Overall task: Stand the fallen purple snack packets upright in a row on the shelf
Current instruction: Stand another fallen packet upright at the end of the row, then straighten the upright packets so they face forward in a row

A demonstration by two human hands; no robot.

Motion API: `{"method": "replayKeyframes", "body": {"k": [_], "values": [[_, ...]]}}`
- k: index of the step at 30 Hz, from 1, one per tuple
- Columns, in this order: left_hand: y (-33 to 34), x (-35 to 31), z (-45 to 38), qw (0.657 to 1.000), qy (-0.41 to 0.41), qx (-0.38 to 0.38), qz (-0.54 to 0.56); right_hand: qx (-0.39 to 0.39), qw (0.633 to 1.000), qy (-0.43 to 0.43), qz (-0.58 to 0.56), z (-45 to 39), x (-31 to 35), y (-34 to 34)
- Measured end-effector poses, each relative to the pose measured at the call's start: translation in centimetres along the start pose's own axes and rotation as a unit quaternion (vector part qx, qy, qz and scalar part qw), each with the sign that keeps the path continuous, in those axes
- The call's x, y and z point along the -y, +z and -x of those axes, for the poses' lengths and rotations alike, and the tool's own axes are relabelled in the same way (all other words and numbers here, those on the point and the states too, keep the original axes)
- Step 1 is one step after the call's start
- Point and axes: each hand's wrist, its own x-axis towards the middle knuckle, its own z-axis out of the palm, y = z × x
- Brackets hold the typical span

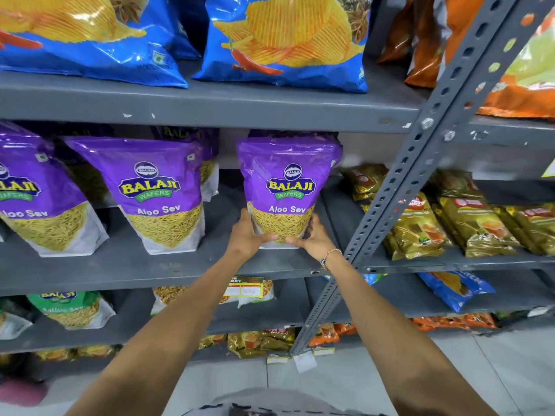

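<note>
Three purple Aloo Sev packets stand in a row on the grey middle shelf (168, 265). The right packet (288, 181) is upright near the shelf's right end, and both hands hold its base. My left hand (250, 234) grips its lower left corner; my right hand (312, 238) grips its lower right corner. The middle packet (156, 190) and the left packet (33, 199) stand leaning slightly, apart from my hands. More purple packets (207, 151) show behind them in shadow.
Blue chip bags (285, 40) fill the shelf above. A slotted grey upright (399, 187) runs diagonally just right of my right hand. Gold packets (450, 223) lie on the neighbouring shelf to the right. Green and other snack packets (72, 307) sit on the shelf below.
</note>
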Motion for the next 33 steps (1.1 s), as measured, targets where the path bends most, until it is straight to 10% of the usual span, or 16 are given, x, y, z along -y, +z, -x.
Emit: {"method": "replayKeyframes", "body": {"k": [14,21,26,33], "values": [[-0.7,0.5,0.8,1.0,-0.01,0.009,-0.019,0.001,0.999,-0.036,0.013,0.6,-0.8,0.3],[-5.0,4.3,3.3,0.997,-0.055,0.003,-0.053,-0.29,0.943,-0.116,0.115,5.6,-3.7,6.8],[-11.4,6.3,5.0,0.996,-0.03,-0.065,-0.052,-0.121,0.943,-0.231,0.206,5.6,-1.6,13.4],[-21.5,11.3,5.2,0.975,-0.081,-0.187,-0.082,0.01,0.983,-0.123,0.138,0.6,2.8,21.3]]}}
